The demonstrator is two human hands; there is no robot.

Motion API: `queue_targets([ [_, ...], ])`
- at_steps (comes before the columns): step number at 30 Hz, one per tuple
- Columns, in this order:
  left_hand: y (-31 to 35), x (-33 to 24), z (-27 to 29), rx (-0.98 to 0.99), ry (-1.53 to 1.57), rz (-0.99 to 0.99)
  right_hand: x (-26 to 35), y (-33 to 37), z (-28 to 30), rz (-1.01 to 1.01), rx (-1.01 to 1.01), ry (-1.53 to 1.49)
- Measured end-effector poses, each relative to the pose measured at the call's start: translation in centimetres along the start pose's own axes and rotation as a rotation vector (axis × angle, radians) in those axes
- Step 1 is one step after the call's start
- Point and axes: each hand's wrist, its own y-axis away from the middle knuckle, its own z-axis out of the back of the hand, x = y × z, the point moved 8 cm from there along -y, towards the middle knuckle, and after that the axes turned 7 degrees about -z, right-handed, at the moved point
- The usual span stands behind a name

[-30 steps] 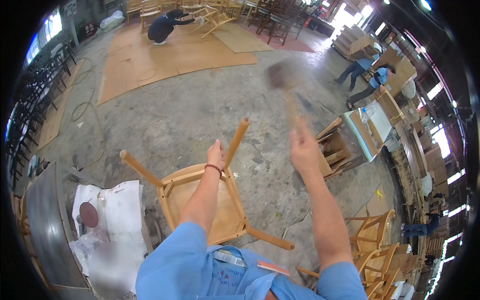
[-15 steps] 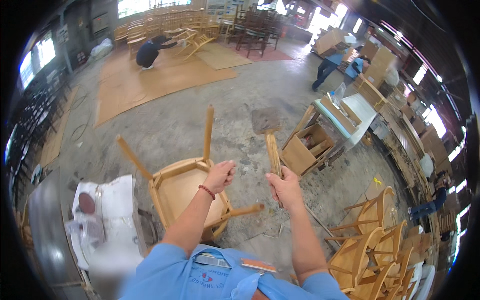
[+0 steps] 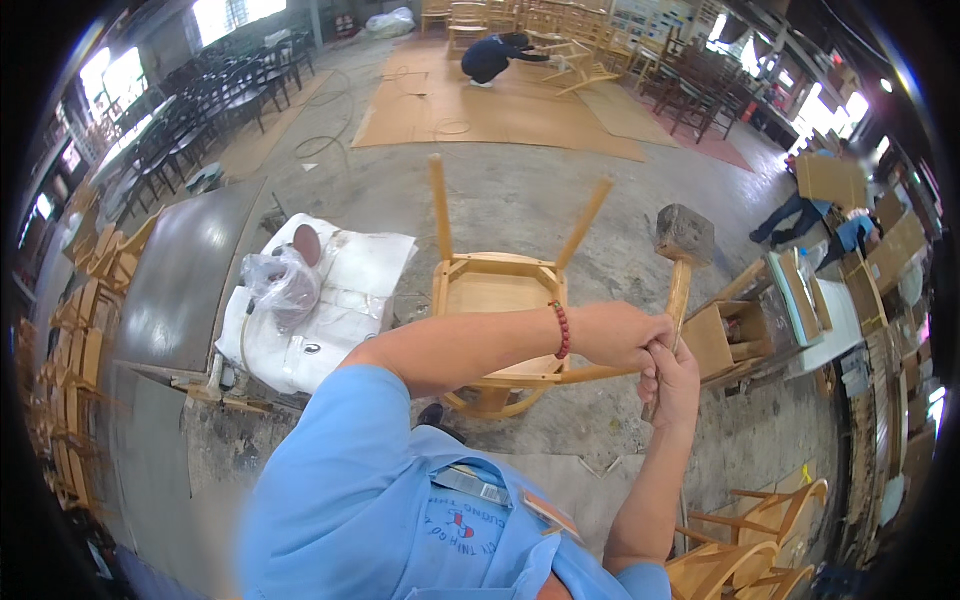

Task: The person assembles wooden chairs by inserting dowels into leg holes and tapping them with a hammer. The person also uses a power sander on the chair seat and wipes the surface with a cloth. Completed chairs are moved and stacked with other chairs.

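Observation:
My right hand point(image 3: 674, 385) is wrapped round the handle of a mallet point(image 3: 685, 237), whose block-shaped grey-brown head points up and away. My left hand point(image 3: 622, 336), with red beads at the wrist, reaches across and meets the right one at the handle. Its fingers are closed; what they hold, if anything, is hidden. Beneath my left forearm a light wooden chair point(image 3: 500, 287) lies upside down, two legs sticking up on its far side. My forearm covers part of the seat frame, and a third leg runs right below my hands.
Left of the chair, a white-covered surface point(image 3: 345, 320) holds a plastic bag point(image 3: 285, 285) and a brown disc point(image 3: 306, 244). Beyond it is a dark tabletop point(image 3: 190, 280). A cardboard box point(image 3: 730, 335) and worktable point(image 3: 840, 325) stand right. One person point(image 3: 488, 60) crouches far off; others handle cardboard boxes.
My left hand has swung right, from over the chair to my right hand. The mallet head now shows more of its side. The view has turned left.

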Motion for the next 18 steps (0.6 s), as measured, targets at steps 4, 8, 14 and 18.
queue_targets([
  [4, 4.4, 1.8, 3.6, 0.058, -0.017, 0.122, -0.5, -1.5, -5.0, 0.019, 0.01, 0.054],
  [8, 10.3, 7.1, 8.1, -0.274, 0.117, 0.169, -1.5, -5.4, -11.4, 0.037, -0.012, 0.029],
  [14, 19.4, 15.9, 15.0, -0.642, 0.483, 0.144, -4.8, -12.3, -24.1, -0.025, 0.04, -0.028],
  [18, 22.5, 21.2, 17.6, -0.745, 0.624, 0.175, -6.1, -15.7, -28.8, -0.033, -0.01, 0.048],
])
